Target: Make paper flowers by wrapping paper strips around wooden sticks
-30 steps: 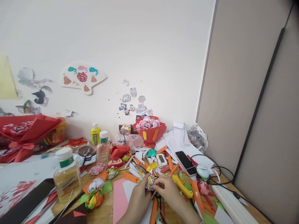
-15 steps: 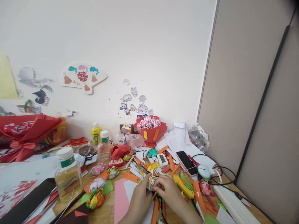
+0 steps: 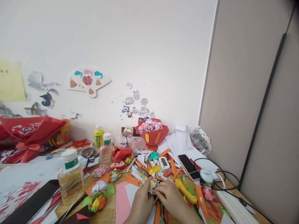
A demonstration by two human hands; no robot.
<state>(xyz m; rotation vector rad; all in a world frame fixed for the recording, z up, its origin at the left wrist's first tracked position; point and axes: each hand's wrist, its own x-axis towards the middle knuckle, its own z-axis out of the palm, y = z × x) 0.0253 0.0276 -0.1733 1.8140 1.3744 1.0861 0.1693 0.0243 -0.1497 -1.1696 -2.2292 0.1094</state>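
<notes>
Between my two hands is a small white and yellow paper flower (image 3: 153, 184), with a thin stick below it. My left hand (image 3: 142, 199) grips the flower from its left side, thumb and fingers closed round it. From the right, my right hand (image 3: 170, 194) pinches at the flower's lower edge with bent fingers; its fingertips partly hide what they touch. Pink paper (image 3: 121, 199) lies under and left of my left hand. A yellow hot glue gun (image 3: 186, 190) rests just right of my right hand.
Paper flowers (image 3: 97, 200) and a clear jar (image 3: 71, 177) stand to the left. Orange strips, a white timer (image 3: 164, 164) and a phone (image 3: 188, 166) lie beyond my hands. A red bouquet (image 3: 151, 132) stands by the wall. Black cable (image 3: 224, 186) and a white power strip (image 3: 235, 207) are at right.
The whole view has shifted slightly, so things appear a little lower and further right. My hands stay on the flower, the right fingers now a little more forward over it.
</notes>
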